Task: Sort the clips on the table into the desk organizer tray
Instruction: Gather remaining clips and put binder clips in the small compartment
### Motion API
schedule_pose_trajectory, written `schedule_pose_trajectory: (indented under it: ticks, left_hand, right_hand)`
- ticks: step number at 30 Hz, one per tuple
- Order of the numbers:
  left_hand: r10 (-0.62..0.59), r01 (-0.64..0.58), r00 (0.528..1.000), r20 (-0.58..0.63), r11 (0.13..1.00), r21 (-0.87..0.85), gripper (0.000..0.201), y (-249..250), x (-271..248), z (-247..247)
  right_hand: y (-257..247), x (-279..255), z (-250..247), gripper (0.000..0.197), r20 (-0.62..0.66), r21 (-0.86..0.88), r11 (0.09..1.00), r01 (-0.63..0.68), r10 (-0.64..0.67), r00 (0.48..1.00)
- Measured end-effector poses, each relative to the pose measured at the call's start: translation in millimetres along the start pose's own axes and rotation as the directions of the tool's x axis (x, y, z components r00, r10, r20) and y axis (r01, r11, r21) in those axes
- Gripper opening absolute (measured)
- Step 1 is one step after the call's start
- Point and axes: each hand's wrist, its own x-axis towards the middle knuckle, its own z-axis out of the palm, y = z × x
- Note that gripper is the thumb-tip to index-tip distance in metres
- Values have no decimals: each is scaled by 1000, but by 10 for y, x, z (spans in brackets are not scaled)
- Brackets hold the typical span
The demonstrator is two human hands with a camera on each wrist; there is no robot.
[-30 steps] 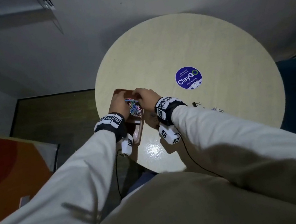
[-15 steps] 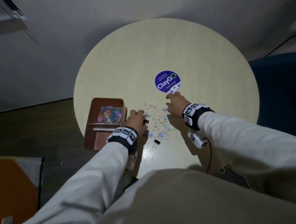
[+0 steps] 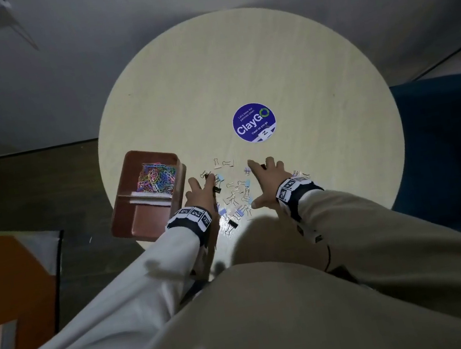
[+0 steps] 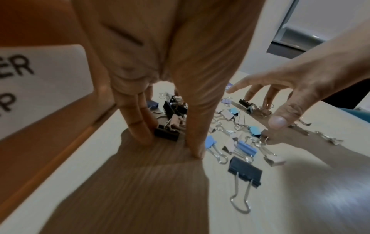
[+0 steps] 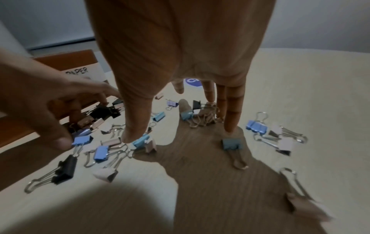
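Surface: a round pale wood-grain table (image 3: 282, 69) in a dim room, with a blue ClayGo sticker (image 3: 254, 122) past the work area.
Left hand (image 3: 200, 194): fingers straight and spread, tips down on the table at the left edge of the scatter; nothing is pinched, though a black clip (image 4: 166, 134) sits just between its fingers and thumb.
Right hand (image 3: 266, 180): also spread wide, fingertips coming down among the clips on the scatter's right side; it holds nothing. Another black clip (image 5: 197, 104) lies at its fingertips.
Binder clips (image 3: 237, 194): a loose scatter of blue, black, pale pink and white ones lying flat between the two hands, wire handles pointing every which way.
Tray (image 3: 128, 220): a brown desk organizer tray at the table's left edge, just beside the left hand and partly hanging past the rim.
Far compartment: already holds coloured paper clips (image 3: 156, 180).
Near compartment: looks bare.
Deciding relation: the tray lies left of the scatter, so the left hand is the nearer one for carrying; the right must cross the pile.
Likely step: gathering clips inward before a grab.
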Motion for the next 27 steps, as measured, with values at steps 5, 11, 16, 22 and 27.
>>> schedule_pose_trajectory:
  ticks: [5,11,16,22,27]
  left_hand:
    - [51,-55,997,-58,995,-85,68,19,30,37]
    - [45,-51,998,-43,988,-145,54,42,57,49]
    - [53,-56,998,-23,989,-134,42,65,34,93]
    - [56,-72,994,-91,981,-178,16,47,39,87]
    - [53,-78,989,-137,980,-182,12,1,61,45]
  right_hand:
    - [-223,17,99,118,49,-62,993,103,-100,994]
    - [-299,-47,242,80,-100,-64,978,199,-205,974]
    - [-288,-93,239,63,-83,-36,973,229,-231,969]
    - [-253,-104,59,40,-55,-43,975,217,-219,974]
    - [-180,-80,10,42,-53,9,983,183,-182,982]
